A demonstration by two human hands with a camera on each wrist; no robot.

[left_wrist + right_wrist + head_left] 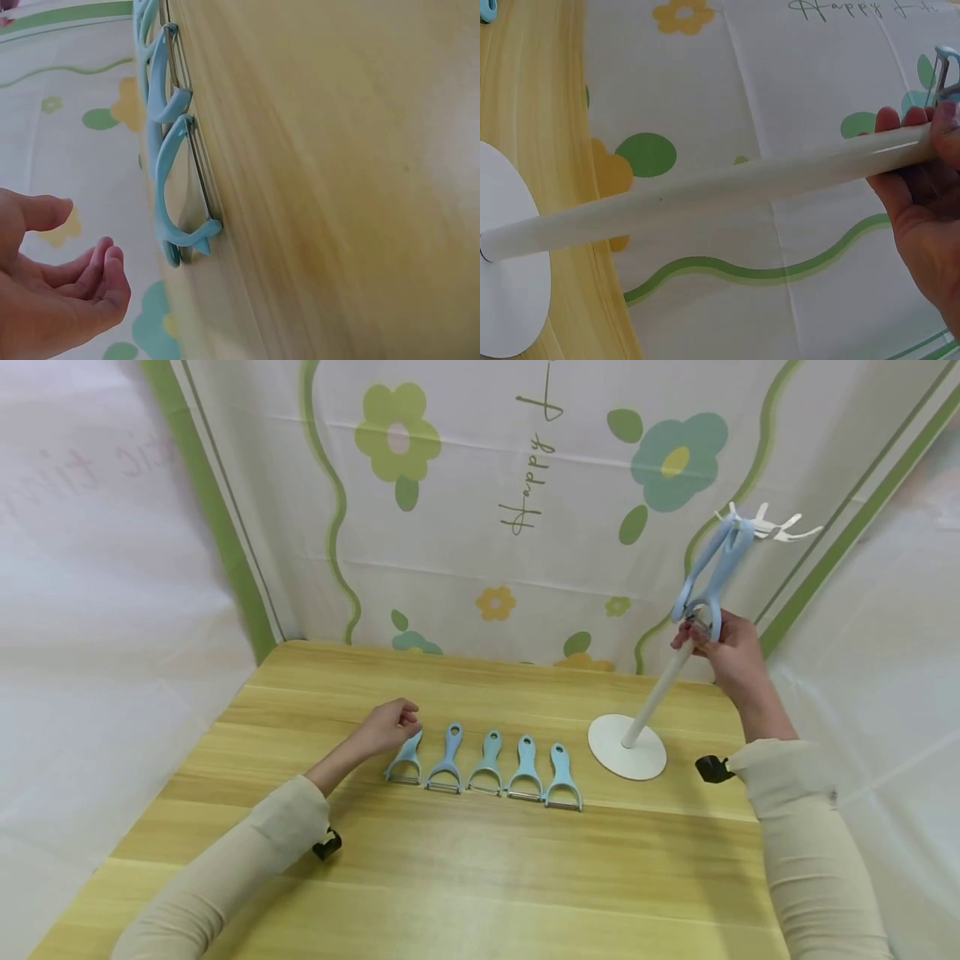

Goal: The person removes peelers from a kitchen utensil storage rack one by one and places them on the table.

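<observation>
Cream sleeves (821, 868) come in closest to us, one well left of the white stand (656, 697), one on its right. And look at the right hand (735, 656): that grip is clasped round the stand's pole, high up, just below its hooks (786, 532), where two blue peelers (726, 568) hang!

Over to the left hand (386, 725), well left of the stand: grip released, fingers loosely curved, nothing held, just beside the farthest from the stand of five more peelers (491, 750), lined up on the counter (465, 877) left of the stand's round base (611, 739).

Now the angles! From the head, that left hand seems right at the peeler's handle; the left wrist view shows a gap there, with thumb and fingertips apart. The right wrist view reveals fingers behind the pole and thumb in front, but catches only a scrap of hanging peeler; the head view alone has the hooks. Whether the right hand touches those blades, can't tell.
</observation>
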